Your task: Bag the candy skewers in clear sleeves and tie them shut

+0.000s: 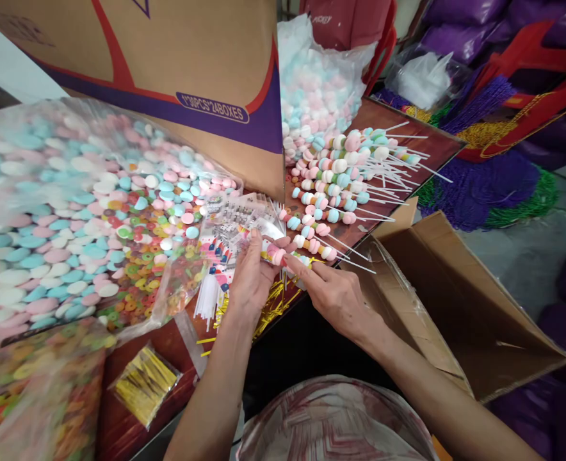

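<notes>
My left hand (254, 278) is closed around a candy skewer (278, 257) with pink and pale pieces, which seems to be inside a clear printed wrapper. At its near end my right hand (335, 294) pinches, the index finger pressed against the candy. Printed plastic bags (220, 224) lie in a pile just beyond my left hand. Below them are a bunch of white sticks (208, 296) and loose gold twist ties (279, 302), partly hidden by my left wrist. Finished candy skewers (340, 166) are heaped past my right hand, their white sticks pointing right.
An open bag of pastel candies (47, 256) and ring gummies (143, 275) covers the left. A large carton (182, 57) stands behind. An open cardboard box (436, 307) sits below the table's right edge. A packet of gold ties (146, 384) lies at front left.
</notes>
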`<state>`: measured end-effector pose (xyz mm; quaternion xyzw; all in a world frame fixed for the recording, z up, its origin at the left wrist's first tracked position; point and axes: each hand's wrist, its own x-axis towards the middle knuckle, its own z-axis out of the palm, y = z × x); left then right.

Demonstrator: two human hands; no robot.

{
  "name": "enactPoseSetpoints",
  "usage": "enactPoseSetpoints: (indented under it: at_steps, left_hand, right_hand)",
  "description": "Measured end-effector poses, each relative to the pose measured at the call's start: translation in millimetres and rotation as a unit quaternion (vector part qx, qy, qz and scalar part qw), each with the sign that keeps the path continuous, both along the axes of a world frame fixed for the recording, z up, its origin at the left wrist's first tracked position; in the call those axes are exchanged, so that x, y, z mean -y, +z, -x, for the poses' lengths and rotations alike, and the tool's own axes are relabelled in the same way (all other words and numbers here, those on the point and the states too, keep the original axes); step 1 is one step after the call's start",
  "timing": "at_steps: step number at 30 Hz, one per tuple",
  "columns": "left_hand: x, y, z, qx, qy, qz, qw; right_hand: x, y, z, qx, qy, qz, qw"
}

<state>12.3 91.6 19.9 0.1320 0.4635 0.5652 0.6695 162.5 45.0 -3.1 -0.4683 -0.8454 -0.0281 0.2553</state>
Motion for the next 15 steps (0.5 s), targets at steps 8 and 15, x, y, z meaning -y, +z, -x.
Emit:
enactPoseSetpoints:
  at_steps: [8, 15]
  left_hand:
    - [-1, 0.8, 9, -0.026, -0.06, 0.011, 0.998]
    - [-1, 0.6, 12, -0.018, -0.074, 0.011, 0.997]
  right_hand:
    - [-3, 10.3, -8, -0.032, 0.031, 0.111, 0.993]
    - [-4, 15.5, -8, -0.116, 0.019, 0.156, 0.981]
